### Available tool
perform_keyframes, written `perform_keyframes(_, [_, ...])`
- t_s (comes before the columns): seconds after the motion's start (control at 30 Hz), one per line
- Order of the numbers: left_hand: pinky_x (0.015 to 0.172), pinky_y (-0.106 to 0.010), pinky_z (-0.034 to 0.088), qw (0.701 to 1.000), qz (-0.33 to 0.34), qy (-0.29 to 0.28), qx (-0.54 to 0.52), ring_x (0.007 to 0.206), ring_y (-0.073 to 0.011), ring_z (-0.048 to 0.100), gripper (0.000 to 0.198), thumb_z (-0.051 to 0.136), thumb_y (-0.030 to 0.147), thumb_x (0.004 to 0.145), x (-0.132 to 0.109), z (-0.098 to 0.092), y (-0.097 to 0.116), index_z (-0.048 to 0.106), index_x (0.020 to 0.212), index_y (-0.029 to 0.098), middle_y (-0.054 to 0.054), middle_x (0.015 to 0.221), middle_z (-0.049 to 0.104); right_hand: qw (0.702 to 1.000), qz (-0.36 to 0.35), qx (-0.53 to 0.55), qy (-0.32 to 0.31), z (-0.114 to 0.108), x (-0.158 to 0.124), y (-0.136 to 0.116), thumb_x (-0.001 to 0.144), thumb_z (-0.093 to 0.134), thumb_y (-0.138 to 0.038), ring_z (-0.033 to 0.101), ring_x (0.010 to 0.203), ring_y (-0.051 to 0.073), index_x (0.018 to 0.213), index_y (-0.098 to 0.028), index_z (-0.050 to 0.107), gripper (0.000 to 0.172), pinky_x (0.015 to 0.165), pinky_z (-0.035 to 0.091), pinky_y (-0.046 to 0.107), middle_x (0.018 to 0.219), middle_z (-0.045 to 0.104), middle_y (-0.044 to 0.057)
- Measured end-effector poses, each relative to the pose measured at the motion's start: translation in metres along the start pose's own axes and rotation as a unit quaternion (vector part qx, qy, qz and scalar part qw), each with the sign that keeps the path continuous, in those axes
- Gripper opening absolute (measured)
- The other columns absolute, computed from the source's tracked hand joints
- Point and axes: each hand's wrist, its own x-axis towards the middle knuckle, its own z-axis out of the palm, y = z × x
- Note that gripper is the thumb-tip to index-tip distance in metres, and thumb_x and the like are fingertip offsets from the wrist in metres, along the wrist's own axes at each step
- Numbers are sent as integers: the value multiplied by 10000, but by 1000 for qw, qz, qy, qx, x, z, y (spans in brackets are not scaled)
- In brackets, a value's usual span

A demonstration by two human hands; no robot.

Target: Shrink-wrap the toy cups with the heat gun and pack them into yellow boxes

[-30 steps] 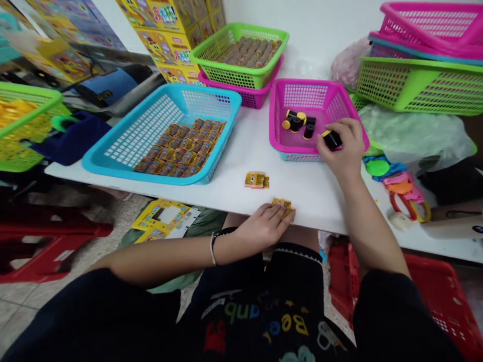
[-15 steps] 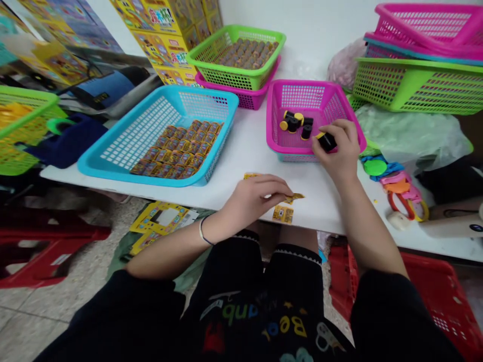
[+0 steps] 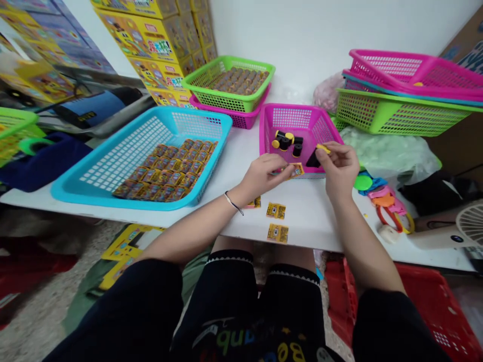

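Pinched in the fingers of my left hand [image 3: 268, 173] is a small yellow printed label [image 3: 297, 170], held level in front of the pink basket [image 3: 292, 167]. My right hand [image 3: 339, 163] grips a small black cylinder with a yellow cap [image 3: 315, 157] at that basket's near right corner. The two held things are a short gap apart. Several more black cylinders with yellow ends [image 3: 284, 143] lie loose inside the pink basket. On the white table below my hands lie a printed label [image 3: 276, 210], a nearer label [image 3: 278, 233] and a label partly behind my left wrist [image 3: 255, 202].
A blue basket [image 3: 86, 193] to the left holds rows of wrapped cylinders. Behind it a green basket [image 3: 241, 103] with similar pieces sits on a pink one. Stacked baskets [image 3: 400, 113] and a plastic bag [image 3: 392, 151] stand right, with colored bands [image 3: 388, 198] and a fan [image 3: 471, 223].
My left hand has lifted a label from the table and brought it up toward the right hand. The right hand has turned the capped black cylinder more upright. The view has shifted.
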Motion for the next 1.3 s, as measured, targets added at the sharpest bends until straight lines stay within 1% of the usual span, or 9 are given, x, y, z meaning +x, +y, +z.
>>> perform_keyframes(0.1, [655,-265,459,998,58,4,32,614,-111,578,489,457,397,1088,-8,-2,-7,614,679,179,-7,626,631,996,50,64,26,1,2,0,722,830,-662,682,825,142,816,-245,483,550,747,602,317,965,687,12])
perform_keyframes(0.17, [670,-281,461,997,69,6,29,618,-119,581,502,425,348,1098,-11,-4,-9,589,652,186,-8,617,622,993,72,91,23,1,2,-1,698,829,-694,680,820,138,774,-244,414,617,746,611,322,966,686,7])
perform_keyframes(0.23, [675,-291,459,998,68,4,18,614,-124,573,515,394,325,1105,-13,-6,-9,572,642,190,-8,611,612,991,87,104,3,1,0,-2,685,835,-695,680,828,140,754,-244,372,650,761,619,333,973,687,7])
perform_keyframes(0.33, [695,-302,460,997,70,-19,19,629,-130,565,531,357,326,1113,-15,-7,-7,558,641,191,-15,621,607,987,102,115,-35,3,-5,-6,694,840,-674,680,833,143,736,-242,346,658,766,624,338,960,689,8])
perform_keyframes(0.47, [694,-302,436,994,89,-46,44,604,-124,518,557,332,352,1119,-16,-6,-4,544,630,189,-6,605,568,982,104,151,-48,6,-10,-12,751,832,-611,668,806,119,728,-233,364,602,681,599,270,951,688,-4])
perform_keyframes(0.67, [716,-309,452,996,82,-21,36,627,-140,508,531,288,348,1125,-17,-7,-3,505,662,206,-2,616,530,981,110,143,-70,7,-12,-14,735,871,-549,674,810,113,705,-220,387,587,707,594,258,932,702,-10])
perform_keyframes(0.87, [675,-305,457,998,58,11,-7,610,-150,467,534,225,413,1130,-17,-8,-1,407,664,226,5,613,458,980,94,145,-96,7,-15,-13,756,886,-448,696,844,106,689,-207,430,520,761,581,246,957,727,-6])
perform_keyframes(1.1, [681,-307,469,999,43,29,-16,680,-167,513,559,239,480,1122,-21,-8,-3,478,691,215,-18,668,521,981,81,149,-100,9,-16,-17,748,881,-491,678,807,106,686,-210,416,547,733,568,248,959,714,-4])
perform_keyframes(1.3, [704,-304,487,999,27,43,14,710,-170,550,546,250,513,1114,-25,-8,-5,525,751,211,-25,697,555,987,20,127,-101,6,-17,-19,789,857,-430,698,864,143,716,-226,462,450,740,584,290,985,720,15])
